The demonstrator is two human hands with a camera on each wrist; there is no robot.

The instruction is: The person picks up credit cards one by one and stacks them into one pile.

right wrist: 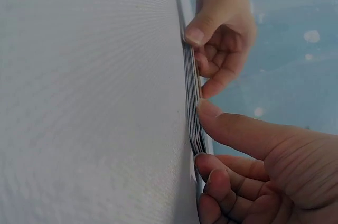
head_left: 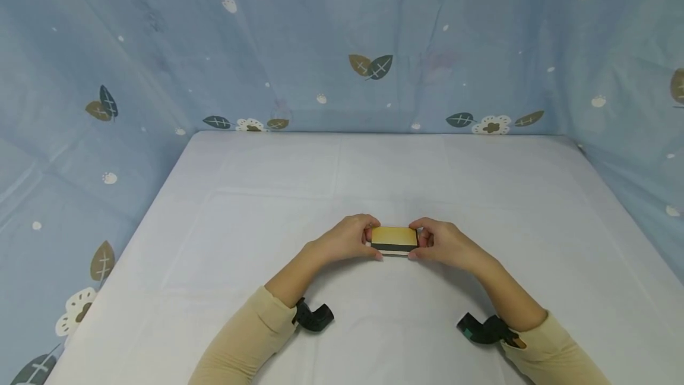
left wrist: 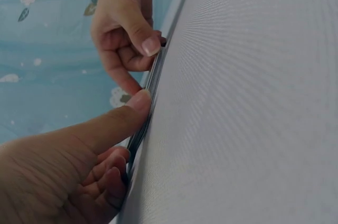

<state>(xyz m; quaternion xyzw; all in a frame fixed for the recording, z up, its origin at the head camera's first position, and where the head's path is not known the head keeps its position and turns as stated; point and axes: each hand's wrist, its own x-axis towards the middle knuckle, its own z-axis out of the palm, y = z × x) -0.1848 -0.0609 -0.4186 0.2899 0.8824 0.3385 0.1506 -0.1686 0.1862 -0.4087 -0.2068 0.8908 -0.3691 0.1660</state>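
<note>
A small stack of thin cards [head_left: 394, 236] with a yellow top and a dark and white front edge is on the white cloth in the head view. My left hand [head_left: 348, 239] holds its left end between thumb and fingers. At the opposite end, my right hand [head_left: 446, 245] grips it the same way. In the left wrist view the layered edge of the stack [left wrist: 153, 78] shows between both thumbs. Its thin dark and pale layers [right wrist: 192, 92] are plainer in the right wrist view. The far face of the stack is hidden.
A white cloth [head_left: 256, 207] covers the table under the hands. Blue patterned fabric [head_left: 320, 34] rises behind it and along both sides. Black wrist devices [head_left: 315, 318] stick out near each beige sleeve, just above the cloth.
</note>
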